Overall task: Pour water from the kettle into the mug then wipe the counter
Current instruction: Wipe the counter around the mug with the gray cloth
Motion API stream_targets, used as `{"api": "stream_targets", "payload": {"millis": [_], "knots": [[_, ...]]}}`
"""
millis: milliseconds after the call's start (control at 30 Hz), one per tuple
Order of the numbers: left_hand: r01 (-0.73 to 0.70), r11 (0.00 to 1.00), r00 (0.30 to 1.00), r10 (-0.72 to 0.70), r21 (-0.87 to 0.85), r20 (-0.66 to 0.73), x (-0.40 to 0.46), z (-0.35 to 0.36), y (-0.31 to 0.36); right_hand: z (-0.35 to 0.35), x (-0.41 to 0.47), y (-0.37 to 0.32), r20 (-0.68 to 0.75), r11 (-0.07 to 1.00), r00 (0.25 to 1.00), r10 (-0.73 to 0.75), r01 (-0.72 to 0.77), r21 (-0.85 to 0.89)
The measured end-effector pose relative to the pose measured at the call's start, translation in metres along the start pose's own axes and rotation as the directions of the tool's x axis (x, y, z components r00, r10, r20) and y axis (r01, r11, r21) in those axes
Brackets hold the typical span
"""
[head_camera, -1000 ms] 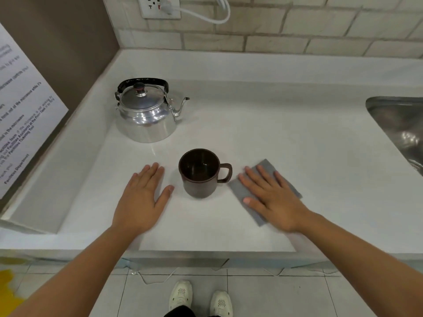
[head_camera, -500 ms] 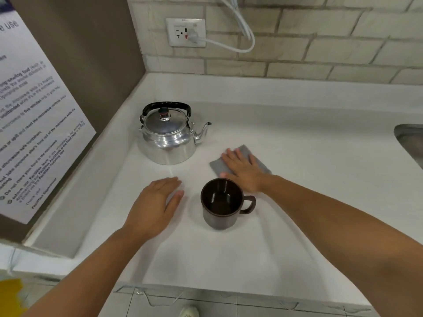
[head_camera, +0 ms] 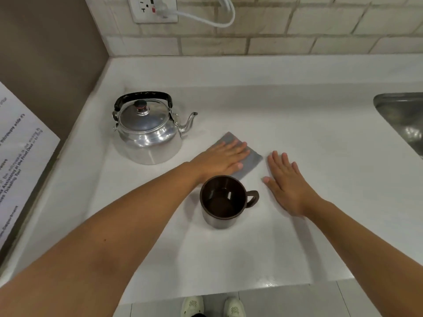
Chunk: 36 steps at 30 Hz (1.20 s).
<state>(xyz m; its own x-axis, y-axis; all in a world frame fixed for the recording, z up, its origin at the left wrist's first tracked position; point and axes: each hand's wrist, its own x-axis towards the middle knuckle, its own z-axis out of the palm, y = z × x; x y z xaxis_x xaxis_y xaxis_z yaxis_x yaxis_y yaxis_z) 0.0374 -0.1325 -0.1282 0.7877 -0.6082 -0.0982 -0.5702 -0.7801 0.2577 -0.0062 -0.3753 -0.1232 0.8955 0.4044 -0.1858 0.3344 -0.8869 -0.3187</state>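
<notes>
Bright, even light from overhead washes the white table [head_camera: 297, 133] almost flat, with a small glare spot at its near edge. Shadows are soft and faint, under the forearms and around the mug [head_camera: 220, 202]. The kettle [head_camera: 147, 131] carries sharp highlights. Wide-angle distortion bends the wall tiles and table edges, and the left edge looks slightly smeared

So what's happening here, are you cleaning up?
A person is wiping the white counter. The left hand presses flat on a grey cloth just behind the brown mug, while the right hand lies flat on the counter beside the cloth. The silver kettle stands untouched at the back left, lid on.
</notes>
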Motion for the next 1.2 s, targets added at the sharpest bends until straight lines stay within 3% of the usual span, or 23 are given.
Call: {"api": "stream_targets", "payload": {"millis": [200, 300, 400, 533, 667, 733, 900, 1200], "knots": [[0.207, 0.976, 0.961, -0.189, 0.073, -0.199, -0.056, 0.028, -0.022, 0.001, 0.001, 0.001, 0.008, 0.999, 1.000, -0.019, 0.019, -0.041], [0.083, 0.979, 0.994, -0.068, 0.187, -0.089, -0.054, 0.027, -0.015, 0.001, 0.001, 0.001, 0.022, 0.999, 1.000, -0.013, 0.014, -0.039], [0.176, 0.984, 0.980, -0.171, 0.042, -0.106, -0.057, 0.008, -0.015, -0.002, 0.003, 0.004, 0.044, 0.999, 0.999, -0.020, 0.022, -0.048], [0.242, 0.970, 0.952, -0.243, -0.029, -0.188, -0.128, 0.013, 0.001, -0.002, 0.004, 0.007, 0.057, 0.998, 0.998, -0.023, 0.027, -0.063], [0.548, 0.832, 0.819, -0.555, -0.085, -0.147, -0.189, 0.028, 0.022, 0.002, 0.004, 0.008, 0.046, 0.997, 0.998, -0.032, 0.035, -0.068], [0.628, 0.769, 0.754, -0.639, -0.121, -0.153, -0.195, 0.036, 0.043, 0.003, 0.005, 0.009, 0.033, 0.996, 0.999, -0.043, 0.045, -0.075], [0.636, 0.761, 0.731, -0.647, -0.129, -0.217, -0.216, 0.053, 0.089, 0.004, 0.008, 0.011, 0.042, 0.996, 0.998, -0.037, 0.040, -0.084], [0.670, 0.730, 0.707, -0.683, -0.135, -0.183, -0.225, 0.052, 0.108, 0.004, 0.010, 0.012, 0.040, 0.994, 0.998, -0.046, 0.050, -0.097]]}}
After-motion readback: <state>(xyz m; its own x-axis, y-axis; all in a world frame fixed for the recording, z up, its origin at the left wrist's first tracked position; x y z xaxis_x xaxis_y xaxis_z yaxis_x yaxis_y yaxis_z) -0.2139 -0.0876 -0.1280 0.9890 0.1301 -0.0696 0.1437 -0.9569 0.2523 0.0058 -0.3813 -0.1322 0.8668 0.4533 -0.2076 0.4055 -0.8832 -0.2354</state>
